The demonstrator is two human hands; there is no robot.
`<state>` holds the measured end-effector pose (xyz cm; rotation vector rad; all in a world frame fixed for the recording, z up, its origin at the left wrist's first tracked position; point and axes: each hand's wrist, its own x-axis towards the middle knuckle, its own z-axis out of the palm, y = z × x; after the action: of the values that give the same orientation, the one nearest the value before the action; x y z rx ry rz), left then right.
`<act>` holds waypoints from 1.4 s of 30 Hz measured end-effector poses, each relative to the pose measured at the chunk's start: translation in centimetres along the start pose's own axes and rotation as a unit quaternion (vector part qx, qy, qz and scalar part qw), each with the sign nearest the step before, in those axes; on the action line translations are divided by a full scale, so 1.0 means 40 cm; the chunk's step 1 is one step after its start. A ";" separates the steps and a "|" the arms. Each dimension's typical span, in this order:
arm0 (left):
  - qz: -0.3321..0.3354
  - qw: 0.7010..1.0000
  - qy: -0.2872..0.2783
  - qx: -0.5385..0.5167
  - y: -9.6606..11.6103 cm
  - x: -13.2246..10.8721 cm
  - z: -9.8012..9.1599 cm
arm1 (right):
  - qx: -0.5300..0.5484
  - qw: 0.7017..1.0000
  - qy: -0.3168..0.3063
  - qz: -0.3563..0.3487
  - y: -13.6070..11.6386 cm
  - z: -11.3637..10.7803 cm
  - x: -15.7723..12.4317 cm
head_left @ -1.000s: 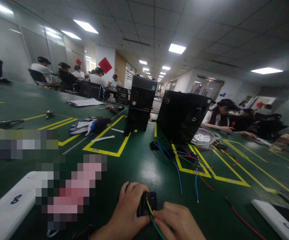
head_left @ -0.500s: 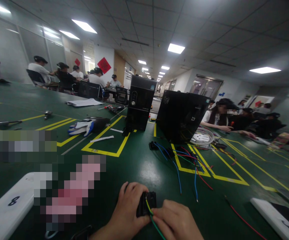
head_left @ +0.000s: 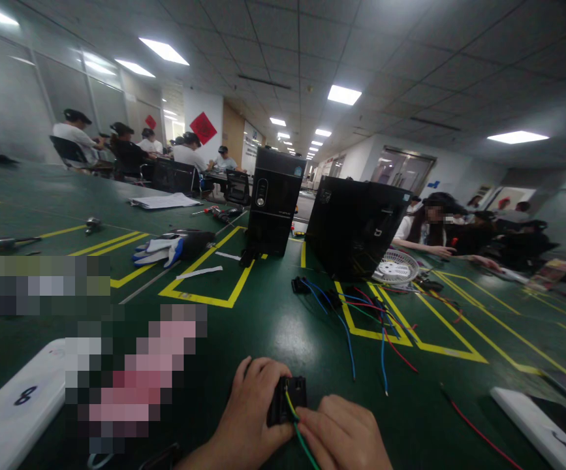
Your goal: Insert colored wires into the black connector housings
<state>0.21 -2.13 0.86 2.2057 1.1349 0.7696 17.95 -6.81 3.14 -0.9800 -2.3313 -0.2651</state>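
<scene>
My left hand [head_left: 258, 408] is closed around a small black plastic socket-like block [head_left: 298, 391], near the front of the green table [head_left: 263, 326]. A yellow-green wire [head_left: 290, 405] runs into the top of the block. My right hand [head_left: 339, 427] pinches this wire close to the block, and its loose length trails down between the hand and the table's near edge. Farther forward lie more black blocks [head_left: 300, 285] with blue and red wires [head_left: 348, 346] attached. A loose red wire [head_left: 473, 421] rests to the right.
Two black computer cases [head_left: 275, 202] stand across the table. A white basket [head_left: 396, 266] sits beside the right one. Gloves [head_left: 165, 248], papers [head_left: 160, 200] and a white power bank-like object [head_left: 28, 398] lie on the left. Another person [head_left: 434, 228] sits at the right.
Almost nothing differs. My right hand has shifted very slightly to the left and down, still pinching the wire; my left hand keeps its hold on the block.
</scene>
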 end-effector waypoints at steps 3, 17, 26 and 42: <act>-0.006 1.000 -0.006 -0.003 0.006 0.000 -0.006 | 0.011 0.998 -0.054 -0.004 0.002 -0.008 0.005; -0.004 1.000 -0.004 -0.012 0.002 -0.003 -0.004 | -0.009 1.000 0.008 -0.009 0.005 0.001 -0.003; -0.018 1.000 -0.005 -0.017 0.004 -0.002 -0.003 | -0.006 0.999 -0.038 0.006 0.030 -0.027 -0.008; -0.027 0.999 -0.007 -0.022 0.006 -0.004 -0.005 | -0.002 0.998 -0.020 0.053 0.031 -0.023 -0.013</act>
<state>0.11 -2.33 1.12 2.1318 1.1548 0.7475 19.53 -6.61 3.51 -1.1168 -2.3064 -0.2081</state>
